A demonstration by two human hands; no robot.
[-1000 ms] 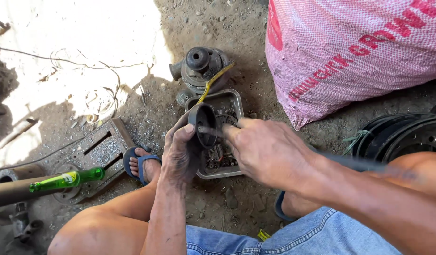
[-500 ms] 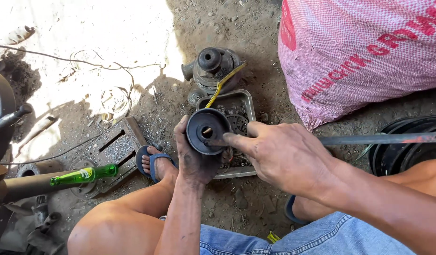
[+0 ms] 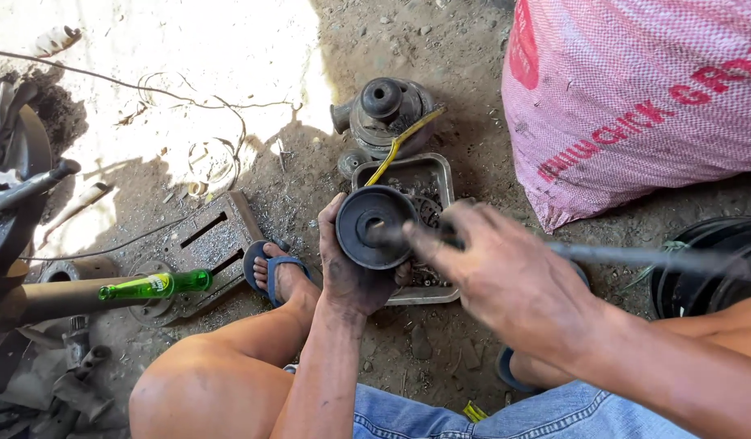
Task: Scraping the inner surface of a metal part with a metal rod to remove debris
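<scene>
- We hold a black pulley wheel (image 3: 374, 227) in the left hand (image 3: 352, 272), just above the near end of the metal tray (image 3: 446, 167), which we take as the landmark.
- Left hand is closed around the wheel from below and behind, thumb over the left rim, fingers under it.
- Right hand (image 3: 505, 276) sits just right of the wheel, over the tray's right edge; fingertips reach the wheel's centre hole. It is motion-blurred, so we cannot tell if it grips anything. A thin blurred rod (image 3: 660, 258) runs from it to the right, away from the tray.
- Handling, our judgement: the wheel looks like solid metal, so heavy for its bulk, rigid, not fragile. It looks dark and grimy, so likely greasy and slippery on the smooth face.
- Best hold, we think: around the rim, where the groove gives the fingers purchase, as the left hand does now. The hub hole is the other option.
- Orientation: flat face turned up toward the camera, tilted slightly toward the right hand. Its axis runs through the centre hole, roughly up and away from the tray; no long axis in the plane, it is round.
- Beyond the tray's far end sits a grey pump housing (image 3: 383, 110) with a yellow strip (image 3: 404, 142) leaning into the tray.
- Left of the tray: a sandalled foot (image 3: 274, 272), then a green bottle (image 3: 156, 284).
- Right of the tray: a pink woven sack (image 3: 635, 97).
</scene>
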